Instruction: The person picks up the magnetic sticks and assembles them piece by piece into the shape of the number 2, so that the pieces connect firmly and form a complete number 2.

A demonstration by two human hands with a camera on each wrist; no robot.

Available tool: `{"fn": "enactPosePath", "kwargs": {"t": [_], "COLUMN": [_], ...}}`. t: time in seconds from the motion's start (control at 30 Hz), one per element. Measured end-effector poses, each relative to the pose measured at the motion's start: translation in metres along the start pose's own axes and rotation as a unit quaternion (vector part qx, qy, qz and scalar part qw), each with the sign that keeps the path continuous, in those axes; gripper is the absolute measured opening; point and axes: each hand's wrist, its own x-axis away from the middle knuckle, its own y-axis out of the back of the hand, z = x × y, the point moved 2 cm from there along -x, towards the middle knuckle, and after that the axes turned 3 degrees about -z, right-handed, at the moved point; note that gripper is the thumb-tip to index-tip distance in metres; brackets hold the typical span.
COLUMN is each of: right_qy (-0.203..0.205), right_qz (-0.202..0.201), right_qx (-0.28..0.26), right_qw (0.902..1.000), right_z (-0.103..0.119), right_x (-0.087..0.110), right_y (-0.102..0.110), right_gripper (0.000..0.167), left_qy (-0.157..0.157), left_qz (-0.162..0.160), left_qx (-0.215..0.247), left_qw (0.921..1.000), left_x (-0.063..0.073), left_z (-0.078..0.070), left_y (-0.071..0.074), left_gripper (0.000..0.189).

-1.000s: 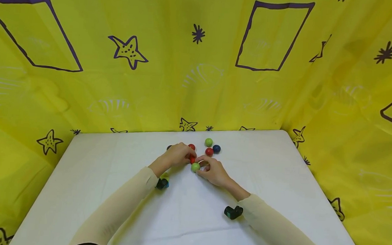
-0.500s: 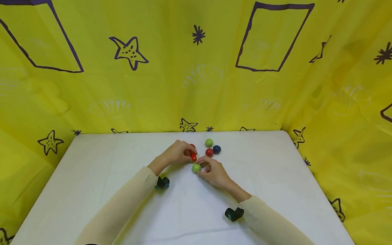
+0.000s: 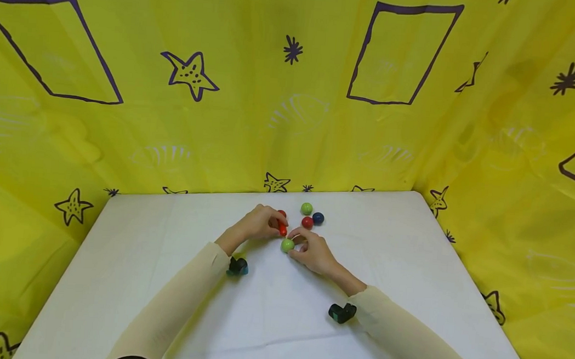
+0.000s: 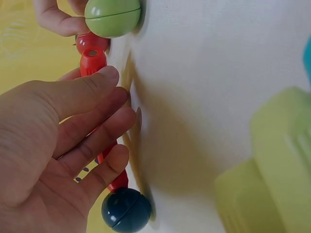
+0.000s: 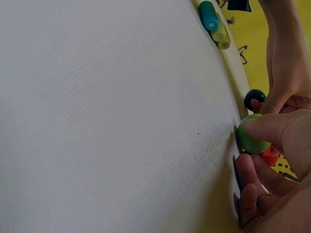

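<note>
In the head view my left hand (image 3: 261, 222) pinches a short red stick (image 3: 283, 230) between thumb and fingers; its free end, with a small metal tip, shows in the left wrist view. My right hand (image 3: 315, 252) pinches a light green ball (image 3: 287, 246) just in front of that end. Behind the left fingers another red stick (image 4: 118, 181) runs to a dark blue ball (image 4: 127, 210) at the table surface. A red ball (image 3: 282, 214) is partly hidden by the left hand.
Farther back on the white table (image 3: 377, 245) lie a green ball (image 3: 306, 208), a red ball (image 3: 307, 222) and a blue ball (image 3: 318, 218). Teal (image 5: 209, 16) and yellow-green sticks (image 5: 218, 34) lie near the left forearm. A yellow curtain (image 3: 231, 137) encloses the table.
My left hand has shifted slightly back and left with the red stick, now covering the dark ball seen beside it earlier. The right hand has stayed nearly still with the green ball.
</note>
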Motion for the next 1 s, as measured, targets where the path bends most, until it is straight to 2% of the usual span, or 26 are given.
{"fn": "enactPosePath", "kwargs": {"t": [0.27, 1.0], "right_qy": [0.009, -0.023], "right_qz": [-0.009, -0.031], "right_qx": [0.006, 0.013], "right_qw": [0.9999, 0.9992], "right_z": [0.002, 0.006], "right_x": [-0.005, -0.012], "right_y": [-0.005, -0.005], "right_gripper": [0.029, 0.025], "left_qy": [0.000, 0.012], "left_qz": [0.003, 0.006], "left_qx": [-0.002, -0.035], "left_qw": [1.0000, 0.9993], "left_x": [0.000, -0.004], "left_z": [0.001, 0.000], "left_y": [0.001, -0.002], "left_gripper": [0.020, 0.023]}}
